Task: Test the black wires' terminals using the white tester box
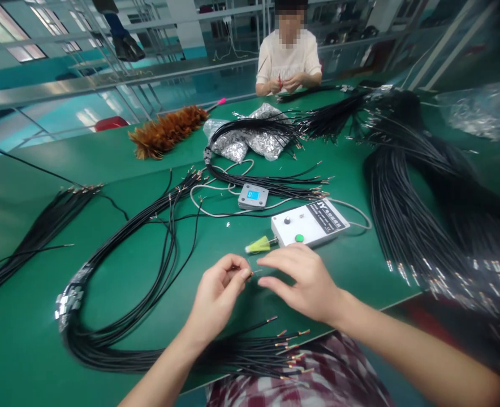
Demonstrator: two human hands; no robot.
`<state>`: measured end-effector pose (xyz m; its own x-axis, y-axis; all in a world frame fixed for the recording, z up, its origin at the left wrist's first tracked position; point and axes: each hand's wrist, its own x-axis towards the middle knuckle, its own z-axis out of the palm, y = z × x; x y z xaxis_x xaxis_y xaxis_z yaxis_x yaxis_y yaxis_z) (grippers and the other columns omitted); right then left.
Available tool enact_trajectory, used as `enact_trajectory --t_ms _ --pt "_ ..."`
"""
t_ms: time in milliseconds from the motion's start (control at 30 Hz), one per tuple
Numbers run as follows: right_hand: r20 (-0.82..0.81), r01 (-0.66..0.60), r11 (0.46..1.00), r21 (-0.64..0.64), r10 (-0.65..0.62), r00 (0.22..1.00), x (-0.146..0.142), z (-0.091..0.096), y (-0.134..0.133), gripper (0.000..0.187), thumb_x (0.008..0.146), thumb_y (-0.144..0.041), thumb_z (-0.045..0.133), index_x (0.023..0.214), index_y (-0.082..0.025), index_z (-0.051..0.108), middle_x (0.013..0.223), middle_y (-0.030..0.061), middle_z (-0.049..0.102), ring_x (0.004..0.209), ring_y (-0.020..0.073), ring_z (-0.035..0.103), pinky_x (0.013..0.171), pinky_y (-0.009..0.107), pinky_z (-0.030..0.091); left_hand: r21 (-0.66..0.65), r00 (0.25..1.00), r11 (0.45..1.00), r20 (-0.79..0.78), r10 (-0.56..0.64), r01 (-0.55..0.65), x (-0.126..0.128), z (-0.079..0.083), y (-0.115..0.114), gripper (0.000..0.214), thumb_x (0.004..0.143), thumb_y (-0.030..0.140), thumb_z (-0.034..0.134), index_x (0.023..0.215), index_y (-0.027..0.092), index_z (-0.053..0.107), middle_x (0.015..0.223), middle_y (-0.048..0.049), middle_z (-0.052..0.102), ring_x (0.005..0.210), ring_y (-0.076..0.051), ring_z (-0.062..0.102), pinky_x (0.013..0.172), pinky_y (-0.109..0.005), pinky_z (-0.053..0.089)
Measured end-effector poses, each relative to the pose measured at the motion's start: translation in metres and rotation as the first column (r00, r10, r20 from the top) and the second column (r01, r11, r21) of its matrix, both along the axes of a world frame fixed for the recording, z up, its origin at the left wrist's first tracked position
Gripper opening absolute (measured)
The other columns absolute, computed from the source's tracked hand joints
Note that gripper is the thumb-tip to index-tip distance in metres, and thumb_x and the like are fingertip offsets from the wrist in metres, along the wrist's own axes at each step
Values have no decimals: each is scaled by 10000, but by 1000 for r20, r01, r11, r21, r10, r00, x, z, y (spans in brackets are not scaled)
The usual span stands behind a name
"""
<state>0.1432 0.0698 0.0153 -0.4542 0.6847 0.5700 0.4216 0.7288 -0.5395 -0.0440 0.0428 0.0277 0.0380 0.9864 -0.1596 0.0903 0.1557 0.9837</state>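
My left hand [219, 291] is closed in a pinch on a cable end, and thin bare wires [257, 271] stick out past its fingertips. Just to the right hovers my right hand [303, 280], thumb and fingers apart, with nothing visible between them. Beyond both hands lies a white control box [290, 226] with a green button and a yellow-green cone tip [258, 245] pointing left. A taped bundle of black cables [101, 350] curves around the left side and passes under my left forearm, its stripped coloured ends near my lap.
Black cable bundles [402, 209] are heaped on the right; another bundle [38, 232] lies far left. Behind the box are a small grey counter [253, 196], bags of silvery pieces [271, 135] and a feather duster [169, 131]. A co-worker [289, 59] sits across the green table [216, 237].
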Motion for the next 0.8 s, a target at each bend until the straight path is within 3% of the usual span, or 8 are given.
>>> enact_trajectory --t_ms 67,267,467,600,800 --pt "-21 -26 999 -41 26 999 -6 3 0 89 919 -259 615 928 -190 670 884 19 750 839 161 681 796 309 437 -19 1000 1000 10 -9 9 3 1 -2 243 769 393 680 743 163 606 660 11 530 529 -89 431 476 -195 344" --pt "1 44 980 -192 -45 999 7 12 5 193 964 -223 500 817 -193 620 795 21 705 767 158 638 736 290 429 -148 998 988 40 38 -32 -1 4 -3 333 710 472 720 730 168 587 633 8 540 502 -83 416 448 -185 311" --pt "-20 -65 976 -206 63 998 -1 11 -1 104 926 -265 577 883 -194 640 859 25 726 807 168 652 766 306 413 -219 989 975 147 6 27 3 2 -4 356 705 469 749 748 152 592 622 24 517 486 -56 362 431 -163 254" --pt "-17 -108 953 -283 108 994 -3 8 -1 163 937 -213 553 791 -184 619 765 -1 688 700 138 602 713 288 391 -245 984 969 179 5 40 7 2 -7 355 701 459 759 743 151 589 625 24 525 483 -51 358 429 -163 239" --pt "-84 -113 890 -441 85 993 2 6 -3 148 921 -208 589 778 -191 620 777 -19 674 728 129 591 713 264 399 -331 957 941 289 29 71 11 5 -10 351 687 426 783 725 141 581 606 32 535 420 -12 269 405 -171 154"
